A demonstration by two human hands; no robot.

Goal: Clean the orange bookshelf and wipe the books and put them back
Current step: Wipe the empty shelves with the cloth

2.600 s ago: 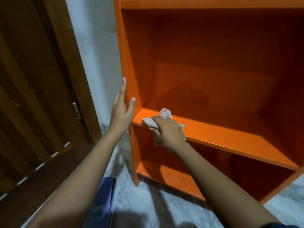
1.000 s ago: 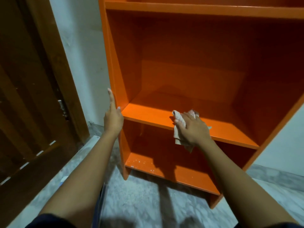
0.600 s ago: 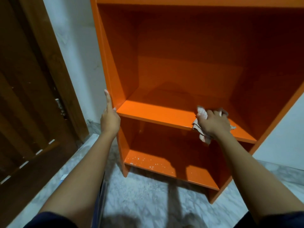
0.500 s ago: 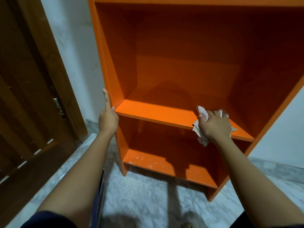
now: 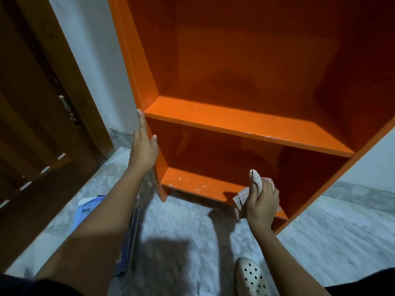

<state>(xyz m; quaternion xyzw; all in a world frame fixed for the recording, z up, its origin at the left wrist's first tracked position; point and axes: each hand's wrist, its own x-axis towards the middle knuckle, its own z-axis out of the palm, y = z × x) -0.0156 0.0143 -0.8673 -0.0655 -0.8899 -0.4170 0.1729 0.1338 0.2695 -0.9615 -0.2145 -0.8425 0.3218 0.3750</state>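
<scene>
Orange bookshelf (image 5: 139,67) across the upper right of the frame, standing on a pale marbled floor (image 5: 181,221) against a white wall (image 5: 96,50). Two compartments in view, split by the middle shelf (image 5: 235,120), its bright front edge slanting down from centre left to the right side panel. Below it the bottom shelf (image 5: 192,185), scattered with white specks (image 5: 183,180) toward its left end.

Left hand (image 5: 143,150) at centre left, released and flat: fingers straight along the outer face of the left side panel, thumb lapped over that panel's front edge, just below the level of the middle shelf. Narrow strip of wall between this panel and the brown wooden door (image 5: 32,124) on the left of the frame.

Right hand (image 5: 261,201) at lower right, clenched around a crumpled pale cloth (image 5: 255,180), one bunch poking up above the thumb, a corner hanging out on the left of the fist. Fist in front of the right end of the bottom shelf's front edge, near the right side panel; touching that edge or not, cannot tell. Lower compartment open to the left of the fist as far as the left panel.

Blue books (image 5: 85,212) flat on the floor at lower left, partly hidden under the left forearm, well apart from the shelves. Open stretch of floor between them and the bookshelf's foot. Cream perforated shoe (image 5: 252,276) at the bottom edge, below the right wrist.
</scene>
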